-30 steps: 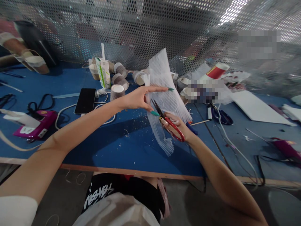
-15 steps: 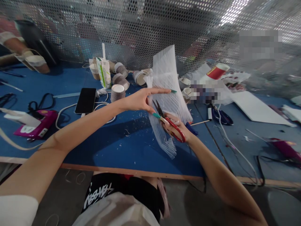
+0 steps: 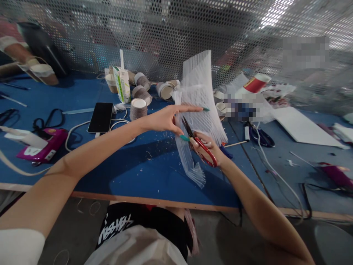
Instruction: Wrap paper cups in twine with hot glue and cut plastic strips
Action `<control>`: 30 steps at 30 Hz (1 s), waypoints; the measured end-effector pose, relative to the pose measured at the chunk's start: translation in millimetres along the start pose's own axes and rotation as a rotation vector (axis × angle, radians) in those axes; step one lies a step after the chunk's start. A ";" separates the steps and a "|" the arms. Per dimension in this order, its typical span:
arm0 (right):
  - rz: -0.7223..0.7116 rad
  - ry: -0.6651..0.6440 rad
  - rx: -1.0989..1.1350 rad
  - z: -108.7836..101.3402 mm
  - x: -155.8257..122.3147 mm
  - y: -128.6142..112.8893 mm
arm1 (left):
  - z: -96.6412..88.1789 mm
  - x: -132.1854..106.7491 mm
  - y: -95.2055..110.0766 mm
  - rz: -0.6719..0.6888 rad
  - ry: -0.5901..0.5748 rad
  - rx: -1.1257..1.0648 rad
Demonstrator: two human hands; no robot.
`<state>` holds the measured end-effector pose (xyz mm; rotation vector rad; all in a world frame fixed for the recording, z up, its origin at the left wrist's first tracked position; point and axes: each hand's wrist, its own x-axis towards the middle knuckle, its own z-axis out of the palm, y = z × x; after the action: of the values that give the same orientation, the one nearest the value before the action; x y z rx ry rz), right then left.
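A folded sheet of white mesh netting [image 3: 199, 92] stands upright above the blue table [image 3: 132, 173]. My left hand [image 3: 165, 118] pinches its left edge, thumb and middle fingers closed on it and the forefinger stretched out along the mesh. My right hand [image 3: 208, 149] grips red-handled scissors [image 3: 200, 145], whose dark blades are partly apart and point up into the mesh just below my left hand. The lower end of the mesh hangs fanned out near the table.
Several tape rolls [image 3: 138, 106], a drink carton [image 3: 121, 84] and a black phone [image 3: 100, 117] lie beyond my left arm. A magenta tool [image 3: 41, 145] sits at left, blue-handled scissors [image 3: 260, 136] and a white board [image 3: 300, 127] at right. Another person's arm [image 3: 24, 60] rests far left. Perforated metal screen behind.
The mesh sheet has risen and tilted further upright to the right; both hands have shifted slightly right with it, scissors still at the mesh.
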<state>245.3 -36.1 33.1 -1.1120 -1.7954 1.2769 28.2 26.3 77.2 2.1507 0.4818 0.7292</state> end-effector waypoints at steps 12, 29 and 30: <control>0.046 0.088 0.041 -10.1 6.8 6.5 | -8.2 6.2 -2.1 0.047 0.167 0.131; 0.023 -0.027 -0.039 -7.3 0.0 -3.5 | -17.4 -1.8 4.1 -0.028 0.067 0.127; 0.030 -0.038 -0.030 -7.5 -0.3 -3.1 | -17.6 -2.4 4.8 -0.029 0.050 0.122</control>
<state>251.1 -33.9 38.4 -1.1425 -1.8373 1.3009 15.5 32.1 89.3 2.2375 0.5964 0.7555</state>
